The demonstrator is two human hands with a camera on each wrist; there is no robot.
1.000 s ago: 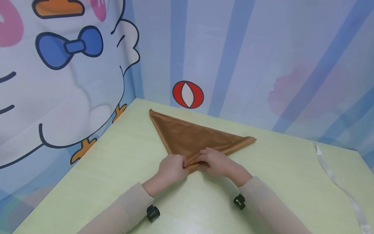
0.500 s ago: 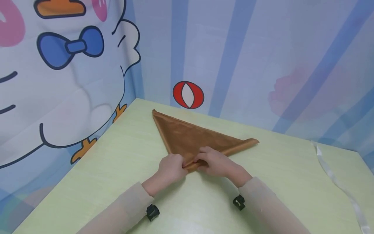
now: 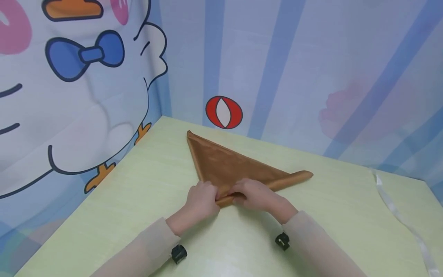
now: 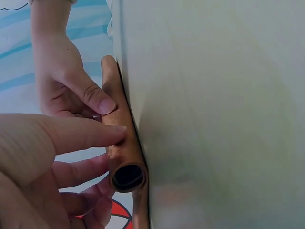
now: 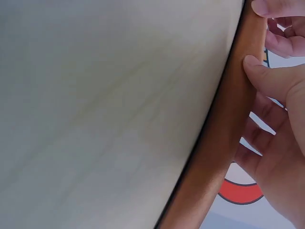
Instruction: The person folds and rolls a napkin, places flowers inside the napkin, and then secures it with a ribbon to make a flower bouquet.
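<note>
A brown satiny cloth lies on the table as a triangle, its near right edge rolled into a tube. My left hand grips the left end of that roll, thumb on the near side and fingers over the far side. Close beside it, my right hand holds the roll with thumb and curled fingers. In the left wrist view the cloth roll shows a hollow round end next to the left thumb. The right wrist view shows the roll running along the table, with the right thumb pressed on it.
The pale green table meets a printed fabric backdrop at the back and left. A thin white ribbon lies along the table's right side. Small black wrist cameras hang at the left cuff and right cuff.
The cloth's flat area has shrunk a little as the near edge is rolled. Its far left corner has shifted right, and its right tip has moved right and nearer. Both hands keep their hold.
</note>
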